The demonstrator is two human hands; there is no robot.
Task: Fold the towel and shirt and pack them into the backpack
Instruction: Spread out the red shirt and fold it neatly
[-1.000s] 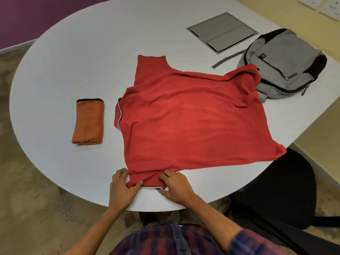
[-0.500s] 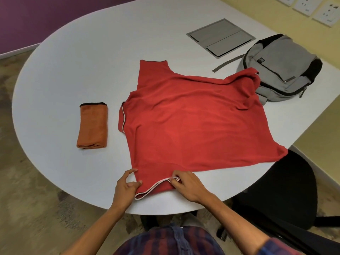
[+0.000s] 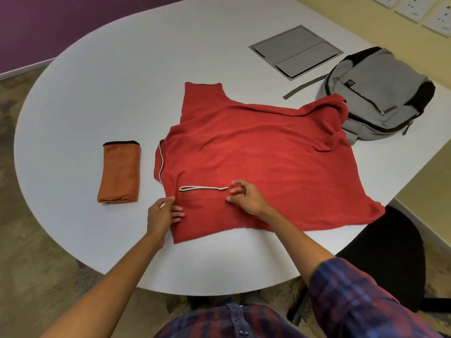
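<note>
Blurrily, left hand [image 3: 163, 213] and right hand [image 3: 245, 197] curl fingers at the shirt [image 3: 256, 154]; whether either grips is unclear.

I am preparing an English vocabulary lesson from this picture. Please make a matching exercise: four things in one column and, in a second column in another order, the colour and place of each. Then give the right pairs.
Things
1. towel
2. shirt
3. backpack
4. chair

Colour and place
A. grey, lying at the far right of the table
B. black, standing beyond the table's right edge
C. orange, folded, lying at the left
D. red, spread out in the middle

Right pairs: 1-C, 2-D, 3-A, 4-B
</note>
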